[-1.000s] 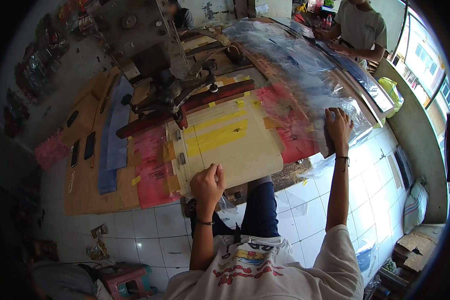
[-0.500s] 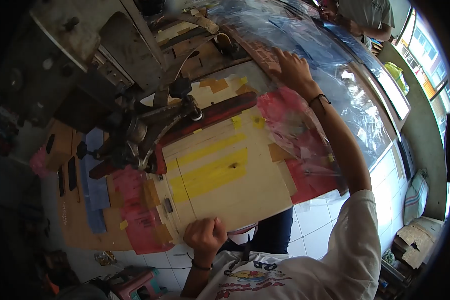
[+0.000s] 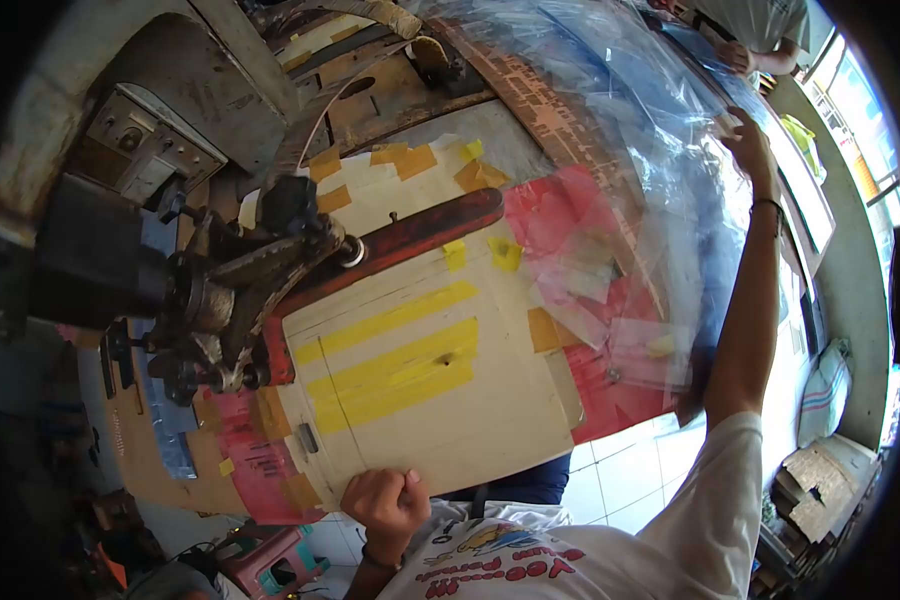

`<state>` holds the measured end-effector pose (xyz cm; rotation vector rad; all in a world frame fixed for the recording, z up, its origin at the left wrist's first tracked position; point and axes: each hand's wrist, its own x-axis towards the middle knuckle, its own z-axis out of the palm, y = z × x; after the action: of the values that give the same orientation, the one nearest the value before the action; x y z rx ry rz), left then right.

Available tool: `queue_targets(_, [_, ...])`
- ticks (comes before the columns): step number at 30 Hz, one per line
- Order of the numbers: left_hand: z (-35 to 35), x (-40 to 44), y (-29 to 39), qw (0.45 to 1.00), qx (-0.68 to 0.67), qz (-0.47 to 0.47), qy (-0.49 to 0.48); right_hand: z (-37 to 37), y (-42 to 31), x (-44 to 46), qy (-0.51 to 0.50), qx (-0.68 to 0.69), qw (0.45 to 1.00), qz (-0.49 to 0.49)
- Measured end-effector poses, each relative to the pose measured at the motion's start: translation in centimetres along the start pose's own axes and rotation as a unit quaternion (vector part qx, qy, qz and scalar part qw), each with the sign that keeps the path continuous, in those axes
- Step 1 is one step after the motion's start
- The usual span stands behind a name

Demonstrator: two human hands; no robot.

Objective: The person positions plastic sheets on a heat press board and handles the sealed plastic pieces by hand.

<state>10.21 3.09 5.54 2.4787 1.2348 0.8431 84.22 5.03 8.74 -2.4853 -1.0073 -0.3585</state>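
The plastic sheets [image 3: 650,130] are shining glossily while the cream board [image 3: 495,400] is looking smooth and matt and the metal bracket [image 3: 260,268] rough.

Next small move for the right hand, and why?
Probably pinch one of the clear plastic sheets: the right hand is outstretched over them, half-open, seemingly holding nothing, while the left hand sits curled at the near edge of the taped board.

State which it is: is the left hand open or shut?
Shut: the left hand is curled into a fist at the tan board's near edge; anything inside would be hidden.
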Motion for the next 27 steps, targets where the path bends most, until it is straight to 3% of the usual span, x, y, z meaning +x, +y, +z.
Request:
queue_targets(1, [-0.4,0.1,0.3,1.0,-0.004,-0.008,-0.024,0.7,0.7,0.1,0.058,-0.037,0.997,-0.043])
queue_targets(3, [-0.9,1.3,0.6,0.997,-0.009,-0.019,-0.068,-2.1,-2.4,2.7,0.044,-0.093,0.994,-0.044])
queue_targets(4, [-1.0,2.1,1.1,0.996,-0.026,-0.033,-0.076,-3.3,-6.9,2.5,0.051,-0.058,0.995,-0.064])
queue_targets(7, [-1.1,3.0,1.5,0.99,-0.021,-0.043,-0.134,-1.0,-17.9,4.5,0.03,-0.023,0.971,-0.237])
queue_targets(9, [-0.7,2.9,1.6,0.992,-0.014,-0.039,-0.121,1.0,-24.8,2.9,-0.046,0.021,0.967,-0.251])
queue_targets(11, [-0.8,3.0,1.7,0.991,-0.008,-0.059,-0.118,4.2,-28.2,2.3,-0.117,-0.056,0.962,-0.24])
queue_targets(13, [-0.7,3.0,2.2,0.987,-0.013,-0.108,-0.119,5.7,-29.4,2.6,-0.149,-0.14,0.948,-0.245])
queue_targets(16, [0.2,2.4,2.8,0.973,0.009,-0.216,-0.078,6.1,-28.2,4.6,-0.206,-0.107,0.951,-0.206])
queue_targets(19, [1.7,2.0,3.5,0.958,0.043,-0.282,0.017,7.3,-25.9,5.1,-0.192,-0.04,0.954,-0.229])
queue_targets(23, [2.7,1.7,4.1,0.925,0.067,-0.369,0.066,9.2,-24.8,4.4,-0.114,-0.008,0.962,-0.247])
queue_targets(27, [2.5,1.6,4.8,0.924,0.175,-0.34,-0.011,9.5,-24.7,4.9,-0.097,0.017,0.962,-0.255])
